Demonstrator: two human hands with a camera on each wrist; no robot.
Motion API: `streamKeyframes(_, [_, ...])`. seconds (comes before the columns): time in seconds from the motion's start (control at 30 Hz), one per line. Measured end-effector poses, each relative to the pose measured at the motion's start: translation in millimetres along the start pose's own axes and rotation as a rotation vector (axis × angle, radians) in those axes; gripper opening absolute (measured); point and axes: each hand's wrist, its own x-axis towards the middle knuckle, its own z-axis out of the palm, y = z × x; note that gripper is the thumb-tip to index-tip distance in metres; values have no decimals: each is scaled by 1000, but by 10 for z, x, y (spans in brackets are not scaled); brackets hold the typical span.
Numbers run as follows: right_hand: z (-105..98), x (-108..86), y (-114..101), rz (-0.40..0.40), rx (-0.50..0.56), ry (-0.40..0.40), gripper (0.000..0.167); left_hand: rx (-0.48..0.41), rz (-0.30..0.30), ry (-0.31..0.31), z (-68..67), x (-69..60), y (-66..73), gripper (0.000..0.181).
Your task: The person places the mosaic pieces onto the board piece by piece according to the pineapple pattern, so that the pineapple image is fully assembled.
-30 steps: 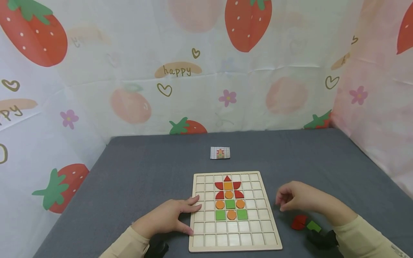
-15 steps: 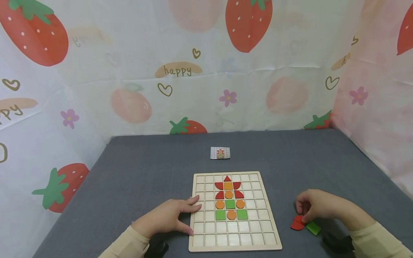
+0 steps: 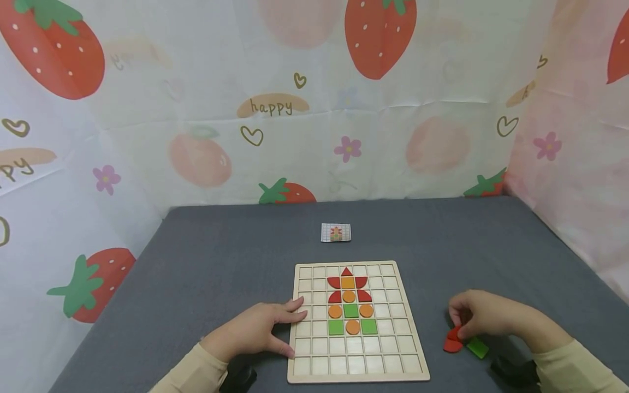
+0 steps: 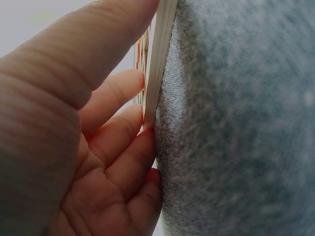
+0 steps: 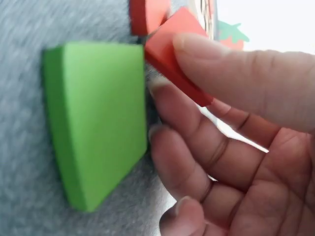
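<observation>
In the head view a wooden grid board (image 3: 358, 377) lies on the table, with red, orange and green pieces set in its cells. My left hand (image 3: 265, 327) rests at its left edge, thumb and fingers spread; the left wrist view has its fingers against the board's side (image 4: 160, 64). To the right of the board, my right hand (image 3: 491, 314) pinches a red piece (image 5: 167, 39) between thumb and fingers, low over the cloth. Close by lie another red piece (image 5: 142, 14), apparently rounded, and a green block (image 5: 101, 118). The held piece's full outline is partly hidden by the thumb.
A small card (image 3: 336, 232) printed with a grid and a coloured figure lies behind the board. Grey cloth (image 3: 236, 251) covers the table. A curtain (image 3: 295, 158) with strawberries stands along the back and sides.
My right hand has moved right and down from beside the board to the loose pieces and now pinches a red one. The left hand and board have stayed put.
</observation>
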Motion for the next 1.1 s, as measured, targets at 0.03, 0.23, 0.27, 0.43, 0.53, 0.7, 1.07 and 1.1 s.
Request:
streamKeyframes(0.03, [-5,2,-4,-11,3,6,17,-1,-3,-2,1,2,1,77])
streamKeyframes(0.23, [-41,26,-68,-92,-5,54,19,-10,-1,-4,5,12,2,77])
streamKeyframes(0.27, [-43,32,-86,-102,-5,57,19,-8,-1,-3,5,12,2,77])
streamKeyframes(0.43, [-22,92,-197,-128,-13,71,17,-2,-5,-5,5,12,7,77])
streamKeyframes(0.53, [11,156,-266,-154,-41,92,14,-2,-7,-6,4,15,10,77])
streamKeyframes(0.7, [99,273,-385,-139,4,84,12,-11,-10,-2,10,16,2,77])
streamKeyframes(1.07, [329,553,-645,-148,-14,99,7,-3,-1,1,12,12,1,77])
streamKeyframes(1.1, [352,578,-666,-153,-5,94,7,-2,-2,1,12,11,-2,77])
